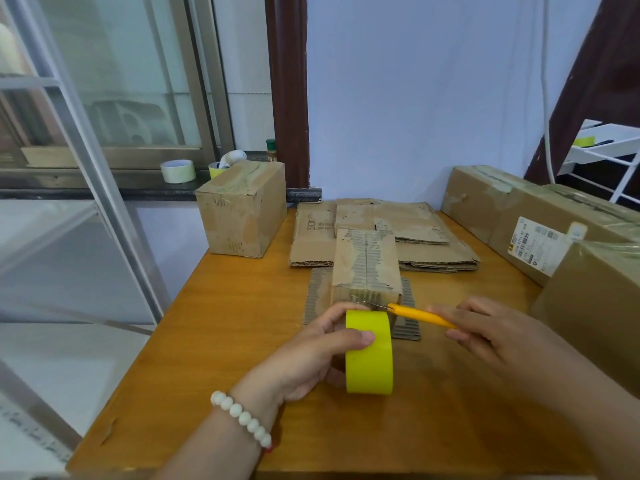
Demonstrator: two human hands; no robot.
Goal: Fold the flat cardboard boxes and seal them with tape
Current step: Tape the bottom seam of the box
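Hands at the cardboard box (365, 268).
Your left hand (311, 355) grips the tape roll (370, 358); your right hand (485, 332) pinches the utility knife (420, 315).

On my feed the tape roll (369, 355) is bright lime-yellow, and the cutter (420, 315) is a warmer orange-yellow. The box (365, 265) is plain brown, with a torn strip down its top showing grey ribbed stripes. The flat cardboard (381, 233) behind it is the same brown. The table (225, 323) is honey-orange wood, the bracelet (242, 419) milky white beads, the wall (415, 98) pale lilac-blue.
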